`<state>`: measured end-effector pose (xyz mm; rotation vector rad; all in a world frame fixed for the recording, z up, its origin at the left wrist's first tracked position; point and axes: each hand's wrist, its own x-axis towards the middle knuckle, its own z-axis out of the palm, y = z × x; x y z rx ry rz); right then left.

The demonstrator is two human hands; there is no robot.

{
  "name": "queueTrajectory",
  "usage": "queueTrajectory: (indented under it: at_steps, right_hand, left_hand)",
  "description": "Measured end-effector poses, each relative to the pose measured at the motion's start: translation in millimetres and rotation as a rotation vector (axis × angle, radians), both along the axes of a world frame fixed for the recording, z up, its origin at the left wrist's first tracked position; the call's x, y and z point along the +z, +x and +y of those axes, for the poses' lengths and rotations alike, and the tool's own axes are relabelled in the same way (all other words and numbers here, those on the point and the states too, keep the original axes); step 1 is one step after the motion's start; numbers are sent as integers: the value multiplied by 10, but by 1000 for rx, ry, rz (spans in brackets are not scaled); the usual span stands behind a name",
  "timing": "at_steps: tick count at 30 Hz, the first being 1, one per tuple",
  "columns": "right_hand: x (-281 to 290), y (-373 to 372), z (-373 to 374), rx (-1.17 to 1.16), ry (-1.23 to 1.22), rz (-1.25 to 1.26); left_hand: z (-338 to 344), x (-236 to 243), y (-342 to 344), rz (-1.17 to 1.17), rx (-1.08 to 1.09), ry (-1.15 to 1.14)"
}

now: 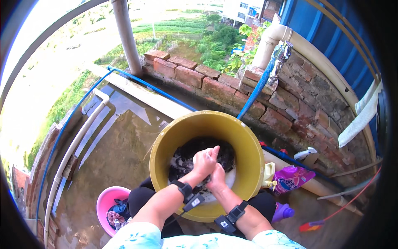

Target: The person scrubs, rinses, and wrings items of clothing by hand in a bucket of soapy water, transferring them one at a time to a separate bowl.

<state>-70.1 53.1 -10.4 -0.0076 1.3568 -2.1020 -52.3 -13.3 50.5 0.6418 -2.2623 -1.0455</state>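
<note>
A large yellow tub (248,137) stands between my knees. Dark wet cloth (184,155) lies inside it among whitish suds. Over the cloth my left hand (204,162) and my right hand (216,177) are pressed together, both closed. Dark fabric shows directly under and between them, and they appear to grip a part of it; their fingers mostly hide the grip. The left hand is the farther one, knuckles up. Each wrist wears a black band with a small device.
A pink basin (105,201) with clothes stands at left. Beside the tub's right are a pale yellow jug (268,174), a purple packet (292,179) and a purple bottle (282,212). A blue hose (259,89) hangs from a tap (282,54). A low brick wall (188,76) runs behind.
</note>
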Motion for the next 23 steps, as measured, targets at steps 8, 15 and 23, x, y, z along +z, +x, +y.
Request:
queueTrajectory:
  at_steps: [8,15,23]
  right_hand:
    - [342,39,-82,-108,-91,-334]
    - [637,-532,60,-96,17,-125]
    - [778,-407,195,129,53,20]
  left_hand:
    - [-86,-181,-68,171,-6,42]
    - [-563,202,49,-146,-548,726]
    - [-885,235,385,83,-390,1262]
